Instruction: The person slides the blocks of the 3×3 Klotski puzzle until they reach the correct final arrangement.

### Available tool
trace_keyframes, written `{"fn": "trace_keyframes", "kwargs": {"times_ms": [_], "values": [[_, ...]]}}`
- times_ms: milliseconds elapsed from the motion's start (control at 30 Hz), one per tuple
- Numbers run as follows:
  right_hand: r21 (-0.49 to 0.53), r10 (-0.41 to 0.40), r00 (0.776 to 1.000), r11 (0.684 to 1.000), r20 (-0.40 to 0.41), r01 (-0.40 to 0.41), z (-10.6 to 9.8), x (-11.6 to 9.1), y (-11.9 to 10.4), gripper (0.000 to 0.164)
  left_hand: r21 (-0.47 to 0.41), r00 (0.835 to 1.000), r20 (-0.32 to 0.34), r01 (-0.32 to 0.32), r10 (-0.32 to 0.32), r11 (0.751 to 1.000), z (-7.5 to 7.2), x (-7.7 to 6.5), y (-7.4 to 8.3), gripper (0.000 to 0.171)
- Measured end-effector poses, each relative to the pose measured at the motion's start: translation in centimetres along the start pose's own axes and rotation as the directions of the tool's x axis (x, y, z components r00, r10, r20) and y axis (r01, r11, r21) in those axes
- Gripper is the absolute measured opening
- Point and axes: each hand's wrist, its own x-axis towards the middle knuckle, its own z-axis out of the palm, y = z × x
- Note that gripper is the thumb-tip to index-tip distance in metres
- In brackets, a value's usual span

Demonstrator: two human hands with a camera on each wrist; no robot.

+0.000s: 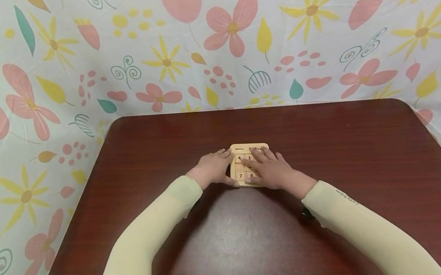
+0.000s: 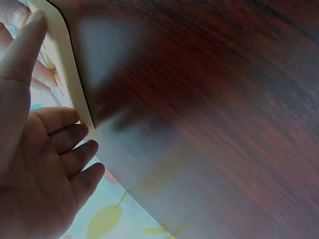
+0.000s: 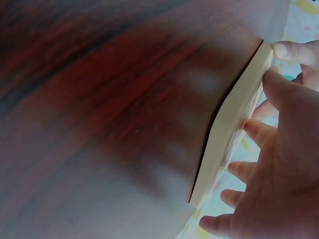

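A small wooden number slide puzzle (image 1: 242, 182) lies flat on the table, with tiles marked 4, 1, 7 and 8 showing. My left hand (image 1: 213, 168) holds its left side, thumb at the near corner and fingers towards the far corner. In the left wrist view, the left hand (image 2: 40, 159) has its thumb against the pale frame (image 2: 75, 84). Over the puzzle's right part lies my right hand (image 1: 273, 170), spread fingers touching the tiles and hiding several of them. The right wrist view shows the right hand (image 3: 284, 169) along the frame's edge (image 3: 219, 124).
The dark red-brown wooden table (image 1: 366, 171) has rounded corners and a glossy reflection near its front. A white cloth (image 1: 198, 53) printed with flowers and leaves hangs behind it and along its sides. Both forearms wear pale yellow sleeves (image 1: 146, 242).
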Motion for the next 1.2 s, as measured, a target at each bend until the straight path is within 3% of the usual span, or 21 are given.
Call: {"fn": "trace_keyframes", "kwargs": {"times_ms": [1200], "values": [[0.009, -0.046, 0.999, 0.999, -0.001, 0.046, 0.5, -1.7, -0.7, 0.073, 0.015, 1.0, -0.005, 0.003, -0.003, 1.0, 0.1, 0.1, 0.1, 0.104]]}}
